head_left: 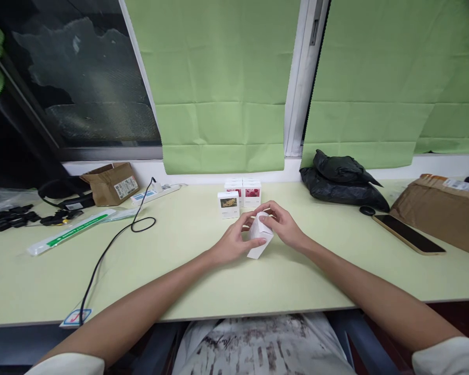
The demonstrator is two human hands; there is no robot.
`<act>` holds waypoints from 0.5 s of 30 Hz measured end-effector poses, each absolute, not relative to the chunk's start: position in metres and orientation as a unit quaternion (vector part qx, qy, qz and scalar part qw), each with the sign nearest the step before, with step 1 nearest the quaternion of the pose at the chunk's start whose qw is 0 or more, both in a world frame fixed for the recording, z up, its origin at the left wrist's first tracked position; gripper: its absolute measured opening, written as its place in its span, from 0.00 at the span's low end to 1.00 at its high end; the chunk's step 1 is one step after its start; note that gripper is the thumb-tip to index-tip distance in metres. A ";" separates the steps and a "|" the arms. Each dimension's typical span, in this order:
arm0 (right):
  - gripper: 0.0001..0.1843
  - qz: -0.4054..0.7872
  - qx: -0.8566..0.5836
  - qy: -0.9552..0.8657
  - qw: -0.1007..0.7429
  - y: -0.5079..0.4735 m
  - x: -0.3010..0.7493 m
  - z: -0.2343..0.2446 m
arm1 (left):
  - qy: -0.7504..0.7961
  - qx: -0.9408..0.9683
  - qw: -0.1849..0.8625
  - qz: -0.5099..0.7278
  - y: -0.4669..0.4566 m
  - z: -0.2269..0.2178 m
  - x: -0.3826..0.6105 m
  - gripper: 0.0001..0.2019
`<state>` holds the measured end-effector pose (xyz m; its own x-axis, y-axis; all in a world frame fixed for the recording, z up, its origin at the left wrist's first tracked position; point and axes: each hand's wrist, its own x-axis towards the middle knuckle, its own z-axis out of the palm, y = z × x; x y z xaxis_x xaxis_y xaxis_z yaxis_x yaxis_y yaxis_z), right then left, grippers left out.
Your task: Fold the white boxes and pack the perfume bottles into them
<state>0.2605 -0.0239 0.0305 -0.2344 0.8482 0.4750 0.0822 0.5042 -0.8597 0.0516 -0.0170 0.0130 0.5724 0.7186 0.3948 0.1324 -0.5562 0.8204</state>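
A small white box (259, 249) is held between my two hands above the middle of the table, tilted. My left hand (237, 240) grips its left side, thumb across the near face. At the upper right end, the fingers and thumb of my right hand (282, 224) press on the box around its end flap. Just beyond stands a white box with a yellowish picture (229, 204). Behind it are white boxes with red pictures, one of them (252, 192) close to my right fingertips.
A black cable (113, 242) loops over the left side, near an opened cardboard box (112, 185) and a green-striped plastic packet (72, 233). On the right lie a black plastic bag (344, 182), a phone (408, 234) and a large cardboard parcel (441, 211).
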 end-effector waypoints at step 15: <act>0.10 0.400 -0.351 -0.647 0.547 -0.027 0.256 0.032 | 0.282 0.826 0.308 0.378 -0.018 0.019 0.044 0.33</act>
<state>0.2555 -0.0273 0.0315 -0.1564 0.8909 0.4265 0.0158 0.4340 -0.9008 0.0443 -0.0175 0.0190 0.5556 0.6993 0.4498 0.2335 -0.6504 0.7228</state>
